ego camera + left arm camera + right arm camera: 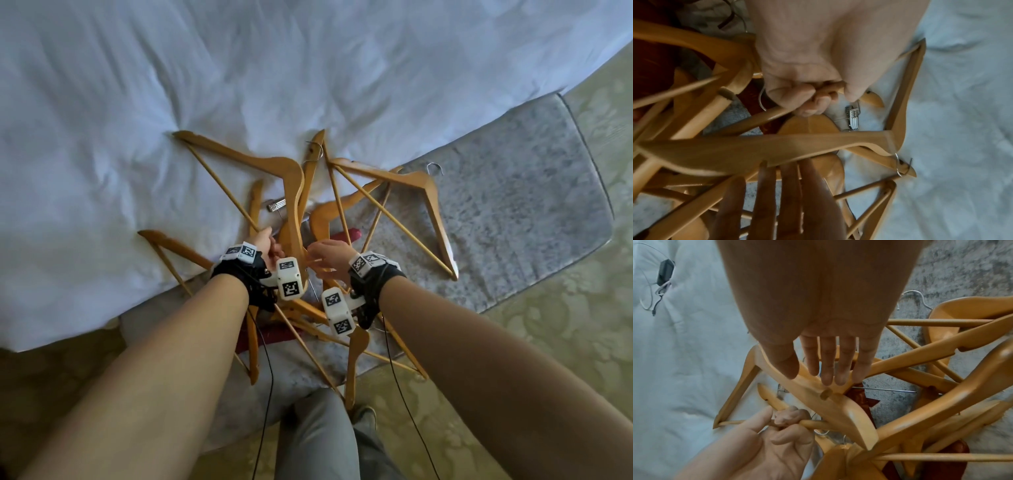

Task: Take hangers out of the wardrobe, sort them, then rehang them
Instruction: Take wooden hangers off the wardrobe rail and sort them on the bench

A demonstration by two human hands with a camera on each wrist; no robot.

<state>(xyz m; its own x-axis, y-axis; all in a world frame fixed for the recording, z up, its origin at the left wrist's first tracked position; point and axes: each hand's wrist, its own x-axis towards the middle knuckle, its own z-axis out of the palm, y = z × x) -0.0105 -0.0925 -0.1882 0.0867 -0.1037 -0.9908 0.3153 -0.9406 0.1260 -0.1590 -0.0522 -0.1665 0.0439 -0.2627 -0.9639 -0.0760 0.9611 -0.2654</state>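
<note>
Overhead, tangled hangers [291, 192] lay across the bed [137, 85] edge and grey bench [513, 212], both hands among them. From the left wrist, the left hand [813, 91] gripped a hanger's thin rod [764, 115]. From the right wrist, the right hand [818, 331] spread straight fingers [842, 369] onto a hanger's shoulder [830, 400].

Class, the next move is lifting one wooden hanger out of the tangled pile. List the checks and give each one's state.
1. Left hand grips a wooden hanger's thin bar: ok.
2. Right hand open, fingers straight over the pile: ok.
3. Pile of tan wooden hangers untangled: not ok.
4. Metal hooks free of snags: cannot tell.
5. White bedding offers sorting room: ok.
</note>
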